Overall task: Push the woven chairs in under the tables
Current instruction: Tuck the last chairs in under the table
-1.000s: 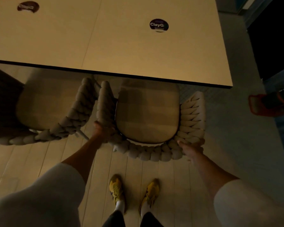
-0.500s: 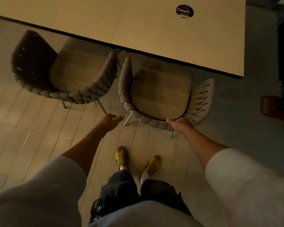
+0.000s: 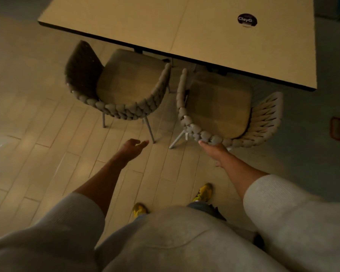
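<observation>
Head view, looking down: pale rectangular worktop (image 3: pixel 214 34) with a dark edge spans the top, a round dark sticker (image 3: pixel 247 20) near its right end. Below it, two woven rope-backed chairs with tan seat cushions stand side by side on the plank floor (image 3: pixel 37 154). Left woven chair (image 3: pixel 126 85) has only its seat front under the worktop edge. Right woven chair (image 3: pixel 220 107) likewise sits mostly out. My right hand (image 3: pixel 214 149) touches that chair's braided back rim from below; whether it grips, I cannot tell. My left hand (image 3: pixel 133 148) hangs free, fingers loosely spread, holding nothing, near the left chair's metal leg (image 3: pixel 150 130).
</observation>
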Available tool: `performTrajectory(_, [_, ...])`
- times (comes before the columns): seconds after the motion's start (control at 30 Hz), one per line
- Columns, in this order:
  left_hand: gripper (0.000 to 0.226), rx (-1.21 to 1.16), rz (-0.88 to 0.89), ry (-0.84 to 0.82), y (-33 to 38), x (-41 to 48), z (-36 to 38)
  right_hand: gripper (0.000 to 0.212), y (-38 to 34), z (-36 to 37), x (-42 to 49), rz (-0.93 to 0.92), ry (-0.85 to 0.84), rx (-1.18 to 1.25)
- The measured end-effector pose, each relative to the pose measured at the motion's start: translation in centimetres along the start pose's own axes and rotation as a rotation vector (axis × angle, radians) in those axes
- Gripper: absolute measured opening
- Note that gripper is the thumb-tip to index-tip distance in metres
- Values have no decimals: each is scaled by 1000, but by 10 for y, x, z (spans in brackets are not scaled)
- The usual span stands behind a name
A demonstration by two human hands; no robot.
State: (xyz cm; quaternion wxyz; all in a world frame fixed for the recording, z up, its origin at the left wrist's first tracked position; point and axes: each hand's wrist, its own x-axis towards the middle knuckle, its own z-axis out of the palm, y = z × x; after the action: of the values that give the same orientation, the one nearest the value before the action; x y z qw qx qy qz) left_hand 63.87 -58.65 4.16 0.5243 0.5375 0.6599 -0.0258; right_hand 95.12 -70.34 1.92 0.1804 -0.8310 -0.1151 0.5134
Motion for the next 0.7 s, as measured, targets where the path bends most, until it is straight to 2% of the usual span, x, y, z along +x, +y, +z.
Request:
performTrajectory(0.13, [83, 34, 43, 12, -37, 5, -71, 103, -30, 72, -29, -13, -18, 83])
performTrajectory(0.3, [102, 24, 104, 31, -57, 21, -145, 111, -66, 141, -40, -20, -26, 95])
performTrajectory(0.53, [78, 22, 244, 49, -33, 56, -196, 109, -123, 182, -33, 4, 1, 153])
performTrajectory(0.7, [81, 1, 239, 85, -19, 99, -238, 105, -182, 206, -5, 55, 31, 183])
